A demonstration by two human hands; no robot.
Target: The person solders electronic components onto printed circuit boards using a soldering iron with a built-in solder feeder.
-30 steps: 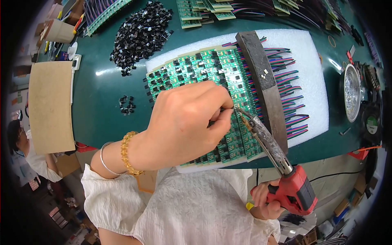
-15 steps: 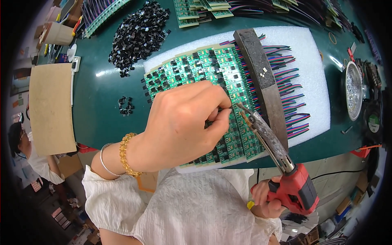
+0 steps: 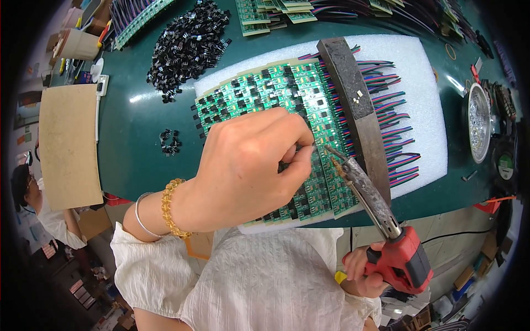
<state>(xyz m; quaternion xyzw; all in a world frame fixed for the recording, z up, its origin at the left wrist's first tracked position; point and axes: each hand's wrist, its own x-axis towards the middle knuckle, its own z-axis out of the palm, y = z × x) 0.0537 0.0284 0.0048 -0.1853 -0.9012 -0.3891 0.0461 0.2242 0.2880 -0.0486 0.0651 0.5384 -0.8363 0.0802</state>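
Rows of green circuit boards (image 3: 331, 185) with black parts lie overlapped on a white foam sheet (image 3: 425, 110). Over them my left hand (image 3: 251, 160) is closed in a pinch, thumb against forefinger; whatever sits between the fingertips is too small to make out. My right hand (image 3: 364, 273) grips a red soldering gun (image 3: 406, 259) at the lower right. Its metal tip points up and left, just over the boards, a little right of my left fingertips. A dark metal bar (image 3: 353, 105) lies across the boards' wired edge, with coloured wires (image 3: 395, 129) fanning out to its right.
A heap of small black components (image 3: 187, 47) lies on the green table (image 3: 124, 127), a smaller pile (image 3: 170, 142) nearer. Right stands a round metal dish (image 3: 478, 124); left, a tan board (image 3: 69, 146). More circuit boards (image 3: 254, 16) lie at the back. Another person (image 3: 47, 212) sits far left.
The soldering gun in my right hand has shifted slightly right and down, its tip moving away from my left fingertips. My left hand stays nearly still.
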